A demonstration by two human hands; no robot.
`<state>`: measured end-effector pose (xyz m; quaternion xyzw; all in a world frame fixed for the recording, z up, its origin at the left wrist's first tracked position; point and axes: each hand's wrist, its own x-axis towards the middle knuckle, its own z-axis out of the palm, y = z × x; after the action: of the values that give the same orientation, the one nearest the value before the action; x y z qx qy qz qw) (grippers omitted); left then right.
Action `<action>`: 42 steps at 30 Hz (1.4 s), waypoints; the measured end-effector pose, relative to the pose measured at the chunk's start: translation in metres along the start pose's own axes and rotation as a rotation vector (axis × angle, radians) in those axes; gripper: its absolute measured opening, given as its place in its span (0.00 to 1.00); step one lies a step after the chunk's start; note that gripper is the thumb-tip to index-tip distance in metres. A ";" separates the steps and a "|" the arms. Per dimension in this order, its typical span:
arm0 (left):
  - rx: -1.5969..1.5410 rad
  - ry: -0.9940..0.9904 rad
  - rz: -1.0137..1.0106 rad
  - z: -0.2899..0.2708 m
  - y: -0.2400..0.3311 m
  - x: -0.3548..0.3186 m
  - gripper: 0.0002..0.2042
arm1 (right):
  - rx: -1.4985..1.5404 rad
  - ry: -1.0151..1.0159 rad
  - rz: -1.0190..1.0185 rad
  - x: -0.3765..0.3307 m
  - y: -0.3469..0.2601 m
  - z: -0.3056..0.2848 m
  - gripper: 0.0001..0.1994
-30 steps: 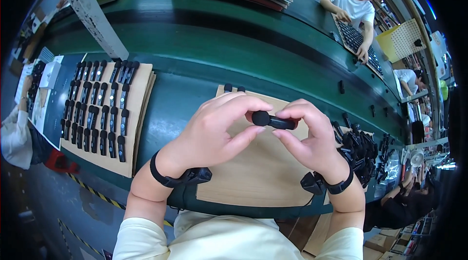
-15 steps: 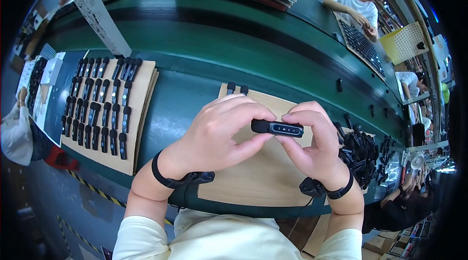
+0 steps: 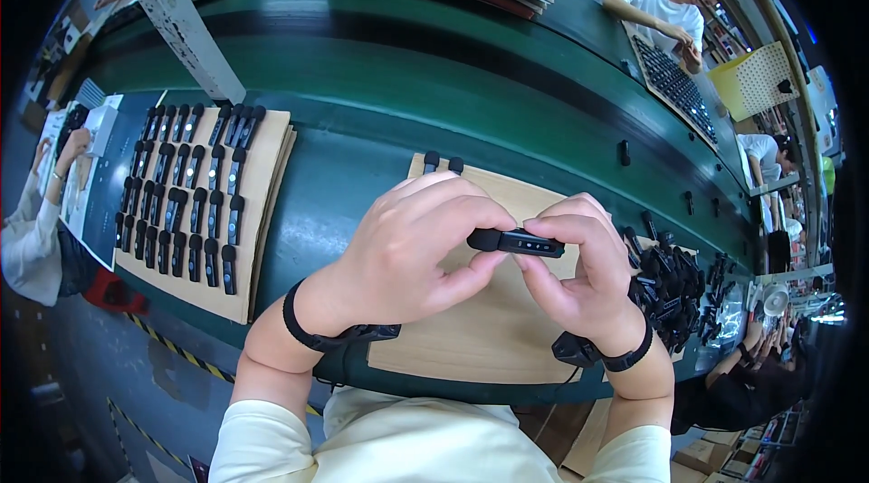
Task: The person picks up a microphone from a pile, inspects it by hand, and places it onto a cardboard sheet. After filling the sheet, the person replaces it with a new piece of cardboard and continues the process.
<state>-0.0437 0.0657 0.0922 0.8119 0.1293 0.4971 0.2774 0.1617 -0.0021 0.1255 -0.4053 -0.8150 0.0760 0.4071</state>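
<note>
A small black clip-on microphone [image 3: 522, 243] with a round foam cap lies sideways between my two hands. My left hand [image 3: 424, 243] pinches the foam-cap end between thumb and forefinger. On the other end, the thumb and forefinger of my right hand [image 3: 579, 257] are closed too. Small marks or lights show along the microphone's narrow face. Beneath my hands is a brown cardboard sheet [image 3: 471, 338], with two more microphones [image 3: 444, 162] at its far left edge. Their lower parts are hidden behind my left hand.
Rows of microphones cover a cardboard stack [image 3: 262, 239] on the left. At right lies a heap of black microphones [image 3: 670, 288]. Beyond runs a green conveyor belt [image 3: 380, 57] carrying loose black pieces. A metal post [image 3: 176, 21] rises at far left. Co-workers sit around.
The microphone has rolled slightly in my fingers, so its marked face shows narrower. A black piece on the belt has shifted slightly left. At far left, a co-worker's hand has moved up.
</note>
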 end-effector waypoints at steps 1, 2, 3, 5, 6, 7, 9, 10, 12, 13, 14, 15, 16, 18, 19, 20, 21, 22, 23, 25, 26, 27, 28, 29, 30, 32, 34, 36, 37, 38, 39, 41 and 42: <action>-0.001 -0.010 -0.017 -0.001 0.002 0.001 0.16 | 0.002 0.002 -0.001 0.000 0.000 0.000 0.19; -0.001 -0.021 -0.034 -0.002 0.003 0.002 0.16 | 0.005 0.004 -0.003 0.000 0.000 0.000 0.19; -0.002 -0.031 -0.051 -0.003 0.004 0.002 0.16 | 0.005 0.004 -0.003 -0.001 0.000 0.000 0.19; -0.002 -0.024 -0.049 -0.003 0.004 0.001 0.16 | 0.023 0.013 -0.015 -0.001 0.001 0.000 0.18; -0.006 -0.019 -0.047 -0.002 0.002 0.001 0.16 | 0.030 0.017 -0.018 -0.002 0.002 0.001 0.18; -0.009 -0.014 -0.044 -0.001 0.001 0.001 0.16 | 0.029 0.017 -0.016 -0.003 0.002 0.001 0.18; -0.010 -0.006 -0.033 -0.001 0.001 0.001 0.16 | 0.135 0.060 0.106 -0.006 0.001 0.003 0.17; -0.008 0.001 -0.022 -0.001 0.001 0.001 0.16 | 0.189 0.082 0.167 -0.007 0.001 0.004 0.17; -0.007 0.010 -0.011 -0.002 0.001 0.001 0.16 | 0.178 0.056 0.163 -0.008 0.003 0.002 0.16; -0.011 0.012 -0.017 -0.002 0.002 0.001 0.15 | 0.167 0.030 0.159 -0.009 0.005 0.000 0.16; -0.016 0.013 -0.024 -0.002 0.003 0.002 0.14 | 0.156 0.004 0.155 -0.010 0.006 -0.001 0.15; -0.020 0.014 -0.031 -0.003 0.003 0.003 0.14 | 0.157 0.004 0.156 -0.011 0.006 -0.002 0.15; -0.019 0.014 -0.032 -0.003 0.003 0.003 0.14 | 0.124 0.003 0.130 -0.011 0.006 -0.003 0.15; -0.069 -0.013 -0.174 -0.005 0.003 0.002 0.13 | 0.057 0.003 0.079 -0.012 0.005 -0.004 0.15; -0.094 -0.027 -0.245 -0.006 0.002 0.002 0.12 | 0.056 0.004 0.080 -0.012 0.006 -0.005 0.15; -0.096 -0.028 -0.244 -0.008 0.000 0.002 0.12 | 0.019 -0.007 0.062 -0.012 0.006 -0.006 0.15; -0.107 -0.087 -0.282 -0.011 -0.003 0.000 0.12 | -0.016 -0.018 0.041 -0.012 0.006 -0.006 0.15; -0.118 -0.146 -0.319 -0.013 -0.007 -0.002 0.12 | -0.052 -0.029 0.020 -0.011 0.006 -0.006 0.15; -0.129 -0.205 -0.357 -0.014 -0.009 -0.002 0.12 | -0.052 -0.029 0.019 -0.009 0.006 -0.006 0.15; -0.201 -0.156 -0.383 -0.010 -0.010 -0.001 0.11 | -0.007 -0.089 0.043 -0.004 0.007 -0.005 0.17; -0.274 -0.108 -0.406 -0.008 -0.010 0.000 0.10 | 0.015 -0.119 0.054 -0.002 0.008 -0.004 0.18; -0.351 -0.060 -0.427 -0.006 -0.010 0.001 0.09 | 0.013 -0.118 0.056 -0.002 0.008 -0.003 0.18; -0.353 -0.062 -0.426 -0.006 -0.011 0.001 0.09 | 0.106 -0.105 0.148 -0.002 0.010 -0.001 0.18; -0.351 -0.075 -0.429 -0.005 -0.011 0.001 0.09 | 0.198 -0.092 0.241 -0.003 0.012 0.002 0.18; -0.345 -0.087 -0.434 -0.005 -0.012 0.001 0.09 | 0.294 -0.078 0.331 -0.003 0.014 0.005 0.18; -0.339 -0.099 -0.440 -0.003 -0.014 0.001 0.10 | 0.368 -0.093 0.408 0.002 0.018 0.011 0.17; -0.495 -0.038 -0.522 0.005 -0.020 -0.002 0.13 | 0.511 -0.126 0.561 0.008 0.022 0.015 0.16; -0.573 -0.006 -0.564 0.008 -0.026 -0.005 0.14 | 0.502 -0.162 0.573 0.014 0.024 0.017 0.15; -0.593 -0.009 -0.592 0.009 -0.030 -0.005 0.16 | 0.493 -0.197 0.586 0.017 0.026 0.017 0.15; -0.613 -0.011 -0.620 0.009 -0.033 -0.006 0.17 | 0.483 -0.233 0.598 0.020 0.028 0.018 0.14; -0.635 -0.015 -0.647 0.010 -0.036 -0.006 0.19 | 0.483 -0.233 0.599 0.021 0.031 0.018 0.14; -0.636 -0.006 -0.657 0.012 -0.043 -0.007 0.18 | 0.541 -0.239 0.699 0.021 0.042 0.021 0.13; -0.633 0.004 -0.669 0.013 -0.047 -0.008 0.17 | 0.573 -0.243 0.748 0.020 0.049 0.024 0.13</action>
<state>-0.0331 0.0961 0.0547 0.6000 0.2266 0.3967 0.6567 0.1668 0.0496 0.1001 -0.5305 -0.6013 0.4851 0.3488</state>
